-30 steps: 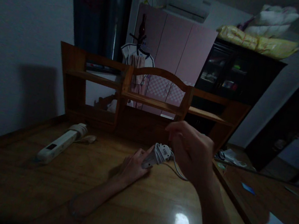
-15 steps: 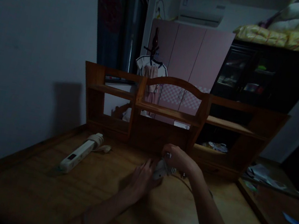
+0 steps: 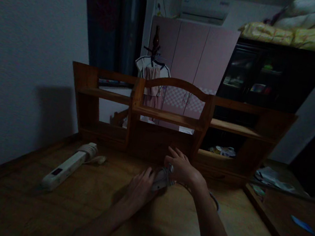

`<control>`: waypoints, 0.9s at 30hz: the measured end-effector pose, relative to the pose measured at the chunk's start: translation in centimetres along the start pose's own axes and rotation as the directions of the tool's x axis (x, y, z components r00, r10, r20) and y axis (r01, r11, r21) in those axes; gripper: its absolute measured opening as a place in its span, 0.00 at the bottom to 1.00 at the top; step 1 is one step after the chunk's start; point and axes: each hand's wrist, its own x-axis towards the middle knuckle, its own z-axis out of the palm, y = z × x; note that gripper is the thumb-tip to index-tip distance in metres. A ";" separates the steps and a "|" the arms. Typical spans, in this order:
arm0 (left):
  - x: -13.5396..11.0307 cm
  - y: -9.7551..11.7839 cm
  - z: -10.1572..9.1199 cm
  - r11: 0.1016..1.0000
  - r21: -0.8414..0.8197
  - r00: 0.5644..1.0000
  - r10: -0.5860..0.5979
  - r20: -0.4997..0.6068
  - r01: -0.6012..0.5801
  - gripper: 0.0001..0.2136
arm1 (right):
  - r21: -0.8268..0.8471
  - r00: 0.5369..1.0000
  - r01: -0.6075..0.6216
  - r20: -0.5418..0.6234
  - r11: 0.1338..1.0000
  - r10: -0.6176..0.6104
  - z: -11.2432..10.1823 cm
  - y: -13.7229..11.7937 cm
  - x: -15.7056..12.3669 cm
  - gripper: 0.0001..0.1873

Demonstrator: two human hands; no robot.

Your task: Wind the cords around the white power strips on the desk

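Note:
My left hand [image 3: 137, 188] is wrapped round the near end of a white power strip [image 3: 160, 180], which lies low over the wooden desktop. My fingers cover much of the strip. Cord loops [image 3: 171, 182] circle its far end. Right there, my right hand [image 3: 181, 168] pinches the cord between thumb and forefinger, its other fingers stretched out. A loose length of dark cord [image 3: 215, 200] trails over the desktop to the right. To the left lies a second white power strip [image 3: 66, 169], its own cord wound round its far end.
A wooden shelf unit [image 3: 168, 116] spans the back of the desktop [image 3: 94, 208]. The wall [image 3: 21, 103] borders the left side. On the right, a lower brown surface [image 3: 281, 227] carries a blue item [image 3: 302, 224]. Behind stand pink cabinets [image 3: 188, 54] and a dark cabinet [image 3: 290, 84].
The view has shifted slightly, so everything sits further left. My right hand's outer fingers have spread, and the trailing cord now shows beyond my right forearm. My left hand keeps its hold.

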 end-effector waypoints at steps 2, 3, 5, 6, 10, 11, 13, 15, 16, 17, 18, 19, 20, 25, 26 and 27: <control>0.1 0.2 0.1 1.000 0.012 1.000 0.002 -0.005 -0.002 0.24 | -0.015 0.999 -0.032 0.001 0.999 0.032 -0.1 0.0 -0.3 0.19; 0.1 0.3 0.1 1.000 0.020 1.000 0.003 -0.013 -0.002 0.24 | -0.022 0.999 -0.047 0.002 0.999 0.047 -0.2 0.0 -0.5 0.19; 0.1 0.4 0.2 0.999 0.033 0.999 0.006 -0.034 -0.004 0.24 | -0.029 0.999 -0.055 -0.005 0.998 0.054 -0.5 -0.1 -0.7 0.19; 0.1 0.5 0.3 0.999 0.035 0.999 0.006 -0.041 -0.005 0.24 | -0.028 0.999 -0.049 -0.011 0.998 0.048 -0.5 -0.1 -0.7 0.18; 0.1 0.6 0.3 1.000 0.002 0.999 0.004 -0.047 -0.004 0.27 | -0.006 0.999 -0.001 -0.041 1.000 0.001 -0.9 0.1 -0.9 0.17; 0.2 0.6 0.1 1.000 -0.005 0.999 0.009 -0.049 -0.009 0.28 | 0.014 0.999 0.018 -0.042 1.000 -0.017 -1.0 0.3 -0.9 0.17; 0.2 0.6 -0.3 1.000 -0.012 0.998 0.028 -0.060 -0.029 0.31 | 0.081 0.998 0.051 -0.031 0.995 -0.049 -1.3 0.7 -0.9 0.16; 0.3 0.6 -0.7 0.998 -0.025 0.996 0.047 -0.080 -0.049 0.33 | 0.158 0.997 0.078 -0.021 0.984 -0.075 -1.8 1.2 -1.0 0.14; 0.3 0.6 -0.9 0.998 -0.038 0.994 0.048 -0.096 -0.052 0.33 | 0.188 0.996 0.086 -0.025 0.978 -0.083 -2.0 1.5 -1.1 0.14; 0.3 0.6 -1.0 0.997 -0.057 0.993 0.039 -0.114 -0.046 0.33 | 0.209 0.995 0.095 -0.038 0.973 -0.089 -2.3 1.8 -1.3 0.13; 0.3 0.7 -1.1 0.996 -0.084 0.992 0.020 -0.127 -0.031 0.33 | 0.222 0.994 0.101 -0.057 0.970 -0.091 -2.6 2.2 -1.5 0.12; 0.3 0.7 -1.1 0.992 -0.123 0.990 -0.015 -0.139 -0.002 0.32 | 0.230 0.993 0.107 -0.080 0.967 -0.090 -2.9 2.5 -1.8 0.11; 0.3 0.8 -1.0 0.984 -0.175 0.986 -0.066 -0.151 0.039 0.32 | 0.234 0.991 0.108 -0.100 0.966 -0.086 -3.3 2.8 -2.1 0.09; 0.6 1.2 -0.4 0.705 -0.689 0.905 -0.388 -0.173 0.171 0.29 | 0.224 0.978 0.069 -0.206 0.972 -0.022 -5.0 3.7 -3.7 0.05; 0.7 1.2 -0.4 0.610 -0.777 0.887 -0.431 -0.166 0.152 0.28 | 0.226 0.977 0.063 -0.213 0.972 -0.014 -5.1 3.6 -3.8 0.05; 0.7 1.1 -0.5 0.529 -0.839 0.871 -0.464 -0.161 0.127 0.28 | 0.234 0.979 0.062 -0.202 0.970 -0.014 -5.1 3.6 -3.8 0.05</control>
